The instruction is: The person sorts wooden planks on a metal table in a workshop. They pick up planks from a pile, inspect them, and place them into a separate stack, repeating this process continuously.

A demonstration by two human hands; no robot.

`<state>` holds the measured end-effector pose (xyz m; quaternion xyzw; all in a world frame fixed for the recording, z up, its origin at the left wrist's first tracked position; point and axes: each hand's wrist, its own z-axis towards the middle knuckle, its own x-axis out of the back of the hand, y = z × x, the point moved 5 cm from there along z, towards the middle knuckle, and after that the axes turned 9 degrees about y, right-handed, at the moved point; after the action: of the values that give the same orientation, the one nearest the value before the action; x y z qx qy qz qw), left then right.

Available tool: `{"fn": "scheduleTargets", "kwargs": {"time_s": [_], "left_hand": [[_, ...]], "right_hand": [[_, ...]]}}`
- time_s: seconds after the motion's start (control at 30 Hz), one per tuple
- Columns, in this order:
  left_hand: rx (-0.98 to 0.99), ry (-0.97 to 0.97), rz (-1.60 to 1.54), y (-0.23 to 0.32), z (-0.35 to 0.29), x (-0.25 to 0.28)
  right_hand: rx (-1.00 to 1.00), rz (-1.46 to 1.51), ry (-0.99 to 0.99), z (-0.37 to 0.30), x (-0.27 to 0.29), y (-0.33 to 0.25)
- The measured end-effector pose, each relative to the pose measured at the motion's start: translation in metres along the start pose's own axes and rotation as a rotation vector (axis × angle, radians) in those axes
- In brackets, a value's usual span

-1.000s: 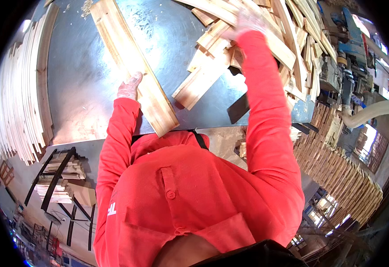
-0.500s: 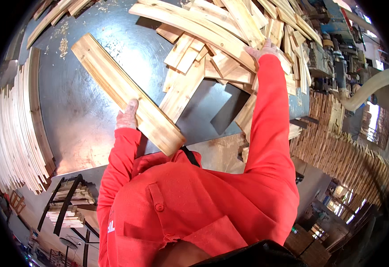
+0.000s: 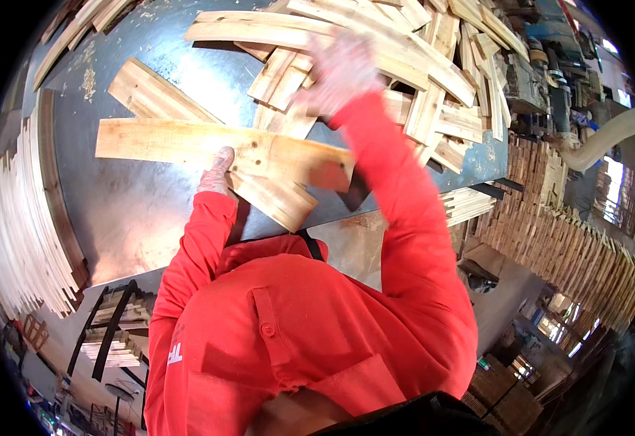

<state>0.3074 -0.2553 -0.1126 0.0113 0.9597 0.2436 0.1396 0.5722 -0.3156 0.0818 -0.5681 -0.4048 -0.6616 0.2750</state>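
My left hand (image 3: 218, 173) is closed on a wooden board (image 3: 172, 139), its thumb pressed on the top face. This board lies crosswise over a second wooden board (image 3: 161, 94), which slants beneath it; whether my fingers also grip that lower one cannot be seen. Above the near-left side of a loose heap of boards (image 3: 383, 54) hovers my right hand (image 3: 343, 73), blurred by motion. Its thumb and fingers look spread, and nothing shows in them. A dark knot marks the middle of the upper board.
The metal table (image 3: 136, 225) carries a row of boards on edge (image 3: 27, 211) at the left. More boards (image 3: 78, 33) lie at the far left. Stacked timber (image 3: 571, 240) stands to the right, near a pale hose (image 3: 608, 142). A black rack (image 3: 110, 330) sits below left.
A second board now lies across the slanted one, under my left thumb. My right hand has swung left from the heap's right part. Boards in the heap have shifted.
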Motion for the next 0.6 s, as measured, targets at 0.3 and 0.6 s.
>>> {"fn": "scheduleTargets", "kwargs": {"time_s": [0.3,0.6], "left_hand": [[0.019,0.059,-0.129,-0.002,-0.009,0.0],[-0.018,0.032,0.104,0.003,-0.021,-0.026]], "right_hand": [[0.002,0.497,-0.352,-0.012,-0.016,0.009],[-0.227,-0.246,0.069,0.02,-0.036,0.13]]}}
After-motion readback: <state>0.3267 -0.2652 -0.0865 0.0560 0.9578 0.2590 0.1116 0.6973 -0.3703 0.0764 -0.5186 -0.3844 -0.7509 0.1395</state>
